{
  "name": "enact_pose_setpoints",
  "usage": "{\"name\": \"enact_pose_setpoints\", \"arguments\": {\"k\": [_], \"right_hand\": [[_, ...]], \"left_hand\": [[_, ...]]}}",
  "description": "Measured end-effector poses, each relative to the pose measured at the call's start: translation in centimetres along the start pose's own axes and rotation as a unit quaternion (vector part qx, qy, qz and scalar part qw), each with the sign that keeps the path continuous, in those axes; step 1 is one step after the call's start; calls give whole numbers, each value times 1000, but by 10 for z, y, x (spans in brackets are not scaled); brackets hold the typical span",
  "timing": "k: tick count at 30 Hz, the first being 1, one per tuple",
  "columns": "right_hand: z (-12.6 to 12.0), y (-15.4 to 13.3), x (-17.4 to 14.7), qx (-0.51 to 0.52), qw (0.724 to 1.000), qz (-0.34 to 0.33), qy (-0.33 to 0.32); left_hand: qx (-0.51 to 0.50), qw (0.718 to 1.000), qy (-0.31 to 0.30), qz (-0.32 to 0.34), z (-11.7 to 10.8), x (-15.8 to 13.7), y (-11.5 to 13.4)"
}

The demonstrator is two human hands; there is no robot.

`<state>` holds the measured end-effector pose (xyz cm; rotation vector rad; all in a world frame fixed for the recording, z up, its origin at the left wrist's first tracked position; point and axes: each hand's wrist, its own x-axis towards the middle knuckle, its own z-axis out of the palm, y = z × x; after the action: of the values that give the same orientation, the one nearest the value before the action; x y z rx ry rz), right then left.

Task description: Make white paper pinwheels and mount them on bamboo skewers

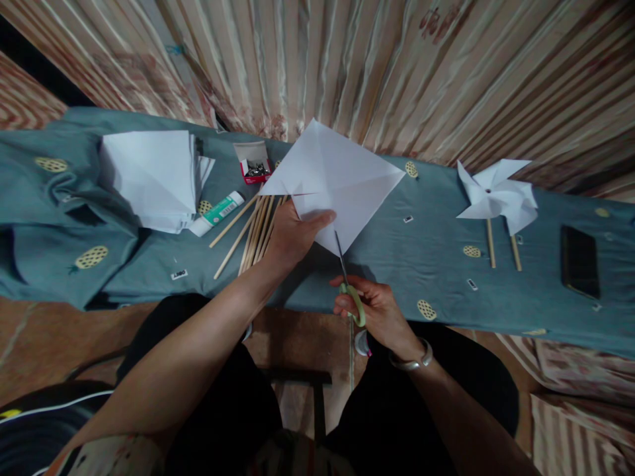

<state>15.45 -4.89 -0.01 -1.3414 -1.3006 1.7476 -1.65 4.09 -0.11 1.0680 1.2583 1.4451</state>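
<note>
A square sheet of white paper [357,168], creased along its diagonals, is held up cornerwise above the table. My left hand [292,231] grips its lower left side, the thumb lying on top. A slit runs in from the left corner toward the middle. In my right hand [374,307] are scissors [356,305] with light green handles, my fingers through the loops. Their blades sit at the sheet's lower corner, pointing toward its centre. Under the paper and my left hand lie several wooden sticks [253,231], partly hidden.
On the left are a stack of white paper [149,178], a glue stick [218,213] and an open red box [255,170] of small metal pieces. White paper pinwheels [496,192] on sticks and a black phone [580,261] lie right on the blue-green tablecloth [397,244]. A pleated curtain [347,73] hangs behind.
</note>
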Motion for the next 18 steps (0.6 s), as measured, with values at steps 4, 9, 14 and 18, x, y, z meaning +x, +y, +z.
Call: {"name": "enact_pose_setpoints", "arguments": {"k": [4, 9, 14, 18], "right_hand": [[0, 0, 0, 6, 1000, -2, 3], [-1, 0, 0, 4, 1000, -3, 6], [-3, 1, 0, 6, 1000, -5, 13], [-4, 1, 1, 7, 1000, -8, 10]], "left_hand": [[-11, 1000, 0, 16, 0, -1, 3], [-17, 1000, 14, 22, 0, 0, -2], [-13, 1000, 4, 28, -3, 2, -5], [-5, 1000, -8, 30, -4, 4, -7]]}}
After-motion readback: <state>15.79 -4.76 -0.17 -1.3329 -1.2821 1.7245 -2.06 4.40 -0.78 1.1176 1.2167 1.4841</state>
